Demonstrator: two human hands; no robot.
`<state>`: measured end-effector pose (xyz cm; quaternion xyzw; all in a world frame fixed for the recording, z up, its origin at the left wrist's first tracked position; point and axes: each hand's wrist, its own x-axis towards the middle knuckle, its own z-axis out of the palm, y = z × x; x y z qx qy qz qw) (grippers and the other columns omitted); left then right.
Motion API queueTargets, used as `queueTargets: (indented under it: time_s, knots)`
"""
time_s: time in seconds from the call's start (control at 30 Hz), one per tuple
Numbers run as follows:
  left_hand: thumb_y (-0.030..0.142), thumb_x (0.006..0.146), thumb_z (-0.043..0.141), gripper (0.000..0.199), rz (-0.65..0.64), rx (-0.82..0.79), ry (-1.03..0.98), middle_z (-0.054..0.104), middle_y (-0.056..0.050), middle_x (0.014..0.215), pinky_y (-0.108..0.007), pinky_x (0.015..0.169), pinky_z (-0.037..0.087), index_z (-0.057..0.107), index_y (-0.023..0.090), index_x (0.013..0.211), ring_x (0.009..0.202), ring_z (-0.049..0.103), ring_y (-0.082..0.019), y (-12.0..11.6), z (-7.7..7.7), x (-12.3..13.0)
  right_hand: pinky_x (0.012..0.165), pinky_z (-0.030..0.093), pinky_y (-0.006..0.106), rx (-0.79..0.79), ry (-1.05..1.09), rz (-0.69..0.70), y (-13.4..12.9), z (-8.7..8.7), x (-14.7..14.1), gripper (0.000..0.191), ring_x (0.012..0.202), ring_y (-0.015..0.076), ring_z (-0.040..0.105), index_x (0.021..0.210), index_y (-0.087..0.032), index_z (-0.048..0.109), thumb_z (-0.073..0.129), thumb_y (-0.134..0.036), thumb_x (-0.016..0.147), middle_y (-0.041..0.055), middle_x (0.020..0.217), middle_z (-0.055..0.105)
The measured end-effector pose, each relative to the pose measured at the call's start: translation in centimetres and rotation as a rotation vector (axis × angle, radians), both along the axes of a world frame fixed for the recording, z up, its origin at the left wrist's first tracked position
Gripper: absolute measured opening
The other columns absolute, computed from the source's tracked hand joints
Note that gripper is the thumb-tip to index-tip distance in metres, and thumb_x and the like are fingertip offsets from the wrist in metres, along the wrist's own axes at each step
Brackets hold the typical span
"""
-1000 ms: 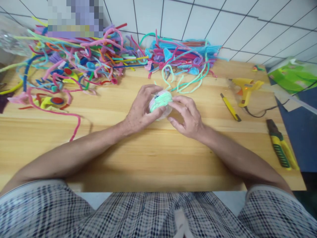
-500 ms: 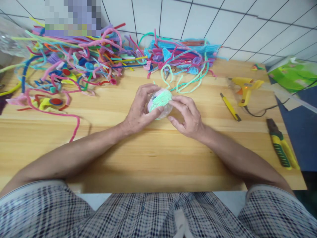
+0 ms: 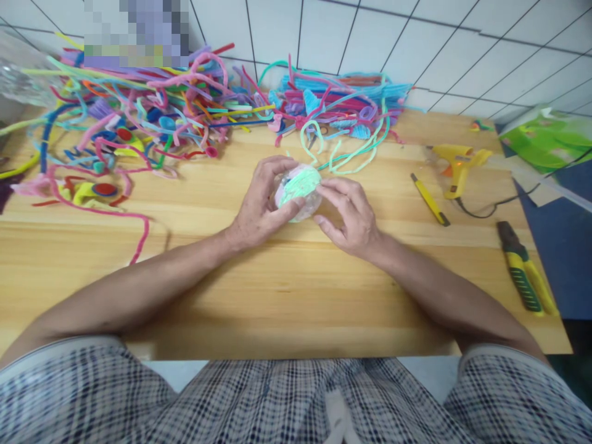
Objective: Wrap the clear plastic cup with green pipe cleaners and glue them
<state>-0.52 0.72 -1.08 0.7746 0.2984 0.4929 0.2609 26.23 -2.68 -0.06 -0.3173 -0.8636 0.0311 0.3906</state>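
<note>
A pixelated patch (image 3: 136,34) hides something at the wooden table's (image 3: 287,296) far left; the picture's edge crops the green bag (image 3: 541,139) right of it.

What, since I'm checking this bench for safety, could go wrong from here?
The yellow glue gun shows an orange light, so its nozzle may be hot if the right hand strays there. The green-topped clear piece could slip if the left hand loosens, since the right has only fingertips at its edge.

A round craft piece (image 3: 311,206), transparent along its lower right, is held between two bare hands (image 3: 261,206) (image 3: 349,216). Mint-green fuzzy strands (image 3: 304,181) slant side by side across its upper face, with pale lilac (image 3: 280,193) and a small dark patch at the left; fingers cover part of it.
</note>
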Motion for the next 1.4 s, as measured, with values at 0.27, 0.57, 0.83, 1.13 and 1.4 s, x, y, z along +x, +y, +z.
queueTargets:
  time_s: [0.27, 0.57, 0.83, 1.13, 1.4]
  knots:
    - [0.068, 0.107, 0.073, 0.062, -0.016, -0.018, -0.013, 0.062, -0.013, 0.156, -0.061, 0.135, 0.049, 0.056, 0.035, 0.156, 0.156, 0.058, -0.037, 0.0, -0.1, 0.0, 0.119, 0.063, 0.069, 0.013, -0.008, -0.009, 0.0, 0.0, -0.1, 0.069, 0.145, 0.0400, 0.069, 0.173, -0.030, 0.049, 0.070, -0.035, 0.107, 0.0170, 0.158, 0.068]
    - [0.073, 0.108, 0.067, 0.064, -0.035, -0.141, 0.013, 0.063, -0.014, 0.160, -0.057, 0.132, 0.055, 0.054, 0.032, 0.155, 0.152, 0.063, -0.035, -0.2, 0.7, -0.1, 0.121, 0.062, 0.069, -0.032, -0.016, -0.026, -0.1, -0.1, -0.2, 0.063, 0.144, 0.0398, 0.069, 0.168, -0.030, 0.056, 0.069, -0.038, 0.107, 0.0165, 0.156, 0.069]
    - [0.075, 0.110, 0.062, 0.059, -0.064, -0.209, -0.005, 0.070, -0.012, 0.149, -0.054, 0.121, 0.063, 0.060, 0.032, 0.150, 0.139, 0.072, -0.033, 0.1, 1.5, -0.1, 0.119, 0.062, 0.070, -0.011, -0.005, -0.034, 0.0, -0.2, -0.1, 0.064, 0.143, 0.0404, 0.070, 0.168, -0.031, 0.056, 0.070, -0.040, 0.107, 0.0159, 0.156, 0.070]
    - [0.077, 0.099, 0.078, 0.065, -0.101, -0.298, -0.025, 0.073, -0.012, 0.141, -0.059, 0.114, 0.066, 0.060, 0.030, 0.139, 0.129, 0.075, -0.034, 0.5, 2.6, 0.5, 0.124, 0.058, 0.073, -0.034, -0.034, -0.030, 0.3, -0.1, 0.5, 0.067, 0.146, 0.0423, 0.068, 0.171, -0.032, 0.054, 0.071, -0.046, 0.107, 0.0150, 0.159, 0.069]
    - [0.046, 0.094, 0.091, 0.048, -0.052, -0.232, 0.003, 0.075, -0.007, 0.134, -0.056, 0.115, 0.066, 0.064, 0.027, 0.129, 0.131, 0.077, -0.034, 1.0, 3.4, 0.8, 0.126, 0.054, 0.076, -0.055, 0.003, -0.034, 0.3, 0.1, 1.0, 0.069, 0.144, 0.0437, 0.068, 0.169, -0.033, 0.056, 0.076, -0.052, 0.105, 0.0169, 0.158, 0.067]
